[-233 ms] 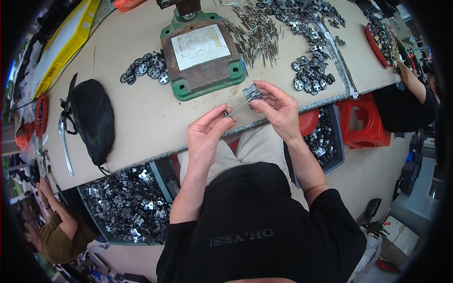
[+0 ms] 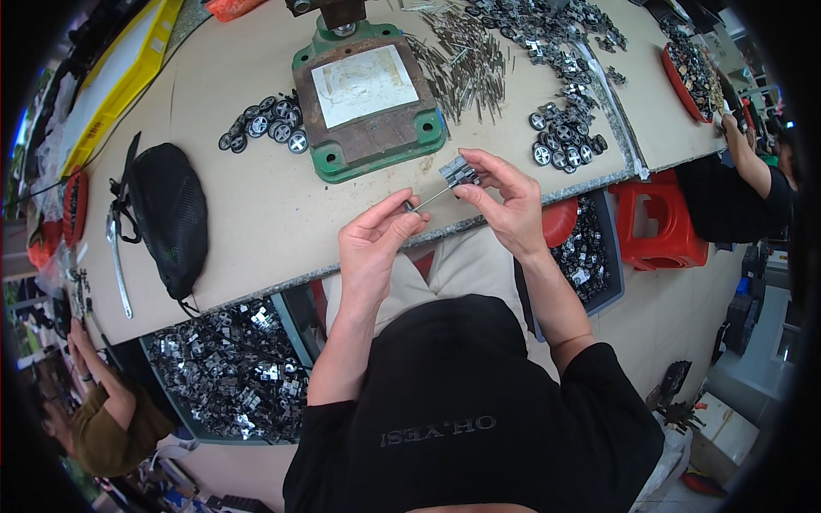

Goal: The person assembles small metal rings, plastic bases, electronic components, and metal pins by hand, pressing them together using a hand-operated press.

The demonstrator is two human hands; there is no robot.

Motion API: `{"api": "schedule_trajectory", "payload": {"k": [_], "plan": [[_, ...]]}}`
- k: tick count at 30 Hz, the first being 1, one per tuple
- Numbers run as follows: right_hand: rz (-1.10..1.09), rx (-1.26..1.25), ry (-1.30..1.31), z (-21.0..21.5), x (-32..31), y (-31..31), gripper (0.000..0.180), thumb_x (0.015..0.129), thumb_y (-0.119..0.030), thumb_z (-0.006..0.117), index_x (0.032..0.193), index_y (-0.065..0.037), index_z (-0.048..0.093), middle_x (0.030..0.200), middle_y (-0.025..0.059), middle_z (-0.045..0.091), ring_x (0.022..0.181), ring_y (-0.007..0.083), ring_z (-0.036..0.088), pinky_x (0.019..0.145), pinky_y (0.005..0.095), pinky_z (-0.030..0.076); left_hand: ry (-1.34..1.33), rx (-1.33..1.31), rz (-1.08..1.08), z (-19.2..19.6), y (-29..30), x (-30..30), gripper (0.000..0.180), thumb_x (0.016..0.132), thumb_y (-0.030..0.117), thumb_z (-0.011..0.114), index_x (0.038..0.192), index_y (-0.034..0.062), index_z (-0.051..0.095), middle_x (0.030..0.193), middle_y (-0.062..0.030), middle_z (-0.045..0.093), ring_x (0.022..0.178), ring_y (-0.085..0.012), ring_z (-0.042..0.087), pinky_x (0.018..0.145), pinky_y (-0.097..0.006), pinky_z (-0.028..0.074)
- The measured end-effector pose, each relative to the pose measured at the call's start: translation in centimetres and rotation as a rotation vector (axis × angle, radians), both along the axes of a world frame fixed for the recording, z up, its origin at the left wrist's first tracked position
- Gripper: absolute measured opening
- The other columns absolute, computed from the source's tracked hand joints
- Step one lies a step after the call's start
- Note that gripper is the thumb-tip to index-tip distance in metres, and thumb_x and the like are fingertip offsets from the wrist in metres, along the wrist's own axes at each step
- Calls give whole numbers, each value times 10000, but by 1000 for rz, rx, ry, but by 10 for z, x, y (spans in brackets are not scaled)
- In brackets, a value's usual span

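Note:
Over the table's near edge, my left hand (image 2: pixel 374 244) pinches a small dark wheel (image 2: pixel 410 206) between thumb and fingertips. A thin metal rod (image 2: pixel 433 197) runs from it up to a small grey-and-black plastic part (image 2: pixel 459 171). My right hand (image 2: pixel 510 203) grips that part by thumb and fingers. The rod's far end meets the part; whether it is inside a hole I cannot tell. Ahead of my hands stands a green-and-brown press base (image 2: pixel 372 128) with a white pad on top.
Loose wheels (image 2: pixel 278 120) lie left of the press, more wheels (image 2: pixel 560 141) to its right. Metal rods (image 2: pixel 466 64) and plastic parts (image 2: pixel 573 64) are heaped behind. A black mesh pouch (image 2: pixel 167 218) rests at left. Bins of parts (image 2: pixel 231 376) sit below; a red stool (image 2: pixel 658 227) and co-workers flank me.
In my right hand the plastic part has turned slightly, showing a flatter, lighter face. My left hand, the wheel and the rod stay almost still.

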State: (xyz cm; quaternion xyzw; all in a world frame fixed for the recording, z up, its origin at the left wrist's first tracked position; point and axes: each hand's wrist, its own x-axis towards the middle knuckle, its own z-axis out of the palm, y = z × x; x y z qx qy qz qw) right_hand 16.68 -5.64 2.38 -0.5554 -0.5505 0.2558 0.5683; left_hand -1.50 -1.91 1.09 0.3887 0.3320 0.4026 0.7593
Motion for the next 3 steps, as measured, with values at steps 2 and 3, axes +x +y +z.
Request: {"api": "schedule_trajectory", "payload": {"k": [2,3], "plan": [[4,14,-28,1,0,-1,374,782,-27,655,1146,-15,566,966,91,633,824,142,598,690,228,488,-26,-43,-27,1,0,0,314,838,-6,566,1148,-44,535,1043,-151,608,879,-233,629,785,-305,523],[8,28,-55,1,0,-1,372,785,-37,658,1146,-26,570,988,93,633,832,150,599,693,231,490,-46,-71,-40,2,1,-1,316,843,-1,560,1155,-41,530,1051,-151,605,882,-235,629,787,-306,523]]}}
